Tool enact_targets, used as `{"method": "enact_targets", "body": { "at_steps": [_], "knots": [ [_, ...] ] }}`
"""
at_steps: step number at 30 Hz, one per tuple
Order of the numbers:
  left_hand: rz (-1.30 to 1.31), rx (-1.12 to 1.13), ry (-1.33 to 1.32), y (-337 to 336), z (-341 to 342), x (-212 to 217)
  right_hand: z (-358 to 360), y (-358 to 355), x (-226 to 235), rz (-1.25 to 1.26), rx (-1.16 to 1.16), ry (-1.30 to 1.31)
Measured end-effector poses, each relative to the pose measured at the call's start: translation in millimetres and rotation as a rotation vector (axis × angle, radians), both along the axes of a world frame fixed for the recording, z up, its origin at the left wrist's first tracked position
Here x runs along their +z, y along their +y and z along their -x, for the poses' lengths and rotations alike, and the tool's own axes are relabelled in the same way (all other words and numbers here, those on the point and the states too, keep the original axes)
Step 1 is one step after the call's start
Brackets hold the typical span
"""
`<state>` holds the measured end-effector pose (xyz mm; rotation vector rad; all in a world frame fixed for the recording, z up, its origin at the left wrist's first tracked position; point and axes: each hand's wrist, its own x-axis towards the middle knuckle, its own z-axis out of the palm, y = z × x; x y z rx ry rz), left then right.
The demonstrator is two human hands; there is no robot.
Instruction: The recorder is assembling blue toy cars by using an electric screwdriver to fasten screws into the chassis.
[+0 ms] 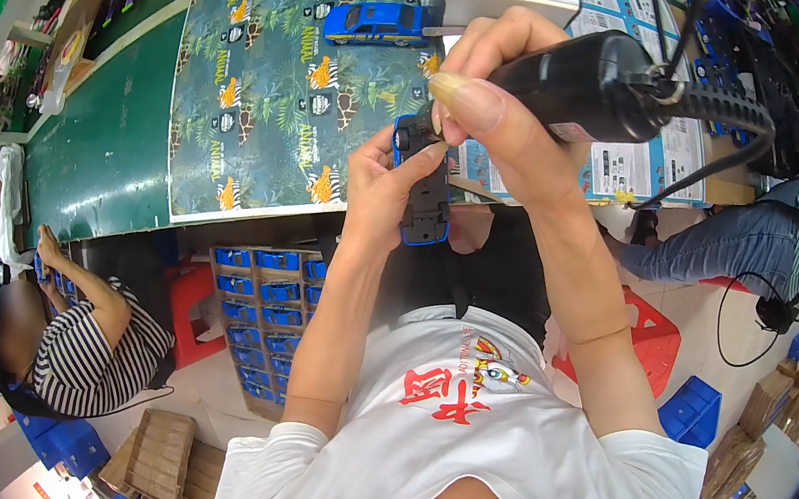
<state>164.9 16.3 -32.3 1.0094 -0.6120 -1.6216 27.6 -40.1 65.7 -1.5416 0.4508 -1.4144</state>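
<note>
Jungle-print packaging sheet on green table

A: Where's the camera sitting?

B: On the person's head, a fisheye pointing steeply down, chest at the bottom edge. It's close: the left hand and right hand fill the centre, the green table curves away above.

A: Other views?

B: Just this one, so nothing overlaps.

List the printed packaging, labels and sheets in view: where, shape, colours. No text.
Jungle-print card sheet: on the green table, large rectangle, teal with orange-and-white animal figures.
White-and-blue printed sheets: behind the right hand, rectangular, partly hidden.
Label: on the black electric screwdriver, small pale patch.
Cardboard tray: below the table, rows of blue toy cars.
</note>
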Motion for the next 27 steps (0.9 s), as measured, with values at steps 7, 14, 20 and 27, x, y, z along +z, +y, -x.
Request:
{"method": "enact_targets", "body": {
  "at_steps": [7,14,20,27],
  "knots": [
    [-0.073,0.15,0.32,-14,-14,-15,50,-14,25,0.166,0.166,-0.11],
    [0.08,0.146,0.228,-16,-17,-12,54,-22,52,-0.006,-0.263,-0.093],
    [0.032,0.105,0.324,-19,-24,-18,30,-22,42,0.113,-0.355,0.001],
    [0.034,0.133,0.411,-20,-26,-23,20,-31,58,-0.278,-0.238,-0.007]
  ]
}}
